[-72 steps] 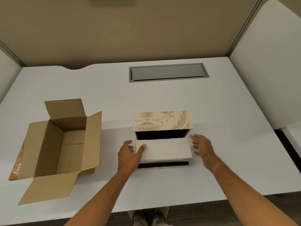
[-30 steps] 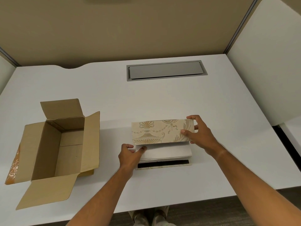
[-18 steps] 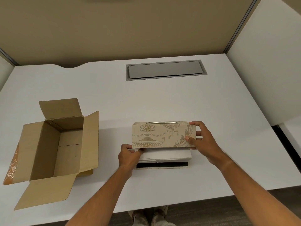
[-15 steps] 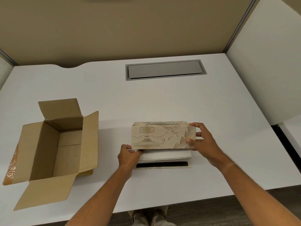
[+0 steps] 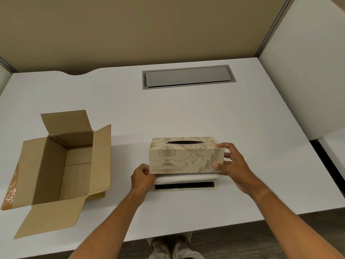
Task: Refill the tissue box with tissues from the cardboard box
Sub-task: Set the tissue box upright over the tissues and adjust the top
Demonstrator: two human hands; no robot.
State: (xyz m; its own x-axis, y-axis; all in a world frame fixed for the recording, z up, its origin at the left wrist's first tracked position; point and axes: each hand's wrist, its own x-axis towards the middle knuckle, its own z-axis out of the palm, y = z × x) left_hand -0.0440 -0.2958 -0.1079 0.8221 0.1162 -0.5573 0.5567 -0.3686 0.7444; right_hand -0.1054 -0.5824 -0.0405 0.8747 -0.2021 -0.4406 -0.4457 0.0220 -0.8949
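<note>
Cream paper with a gold urn and leaf pattern covered the tissue box (image 5: 186,157), which stood near the front edge of the white table (image 5: 205,113), its oval slot facing up. The box cover was tilted a little over a white stack of tissues (image 5: 186,179), and the stack lay on the flat base panel (image 5: 186,186) with its dark strip showing at the front. The right hand (image 5: 232,165) held the right end of the box, thumb on the front face and fingers on the top corner and the side. The left hand (image 5: 142,177) was closed around the lower left corner, where the cover met the tissues; I could not tell whether it pinched the tissues or only the cover. The cardboard box (image 5: 61,165) stood well apart to the left, flaps open, with nothing visible inside. A grey cable hatch (image 5: 188,76) sat in the table further back.
</note>
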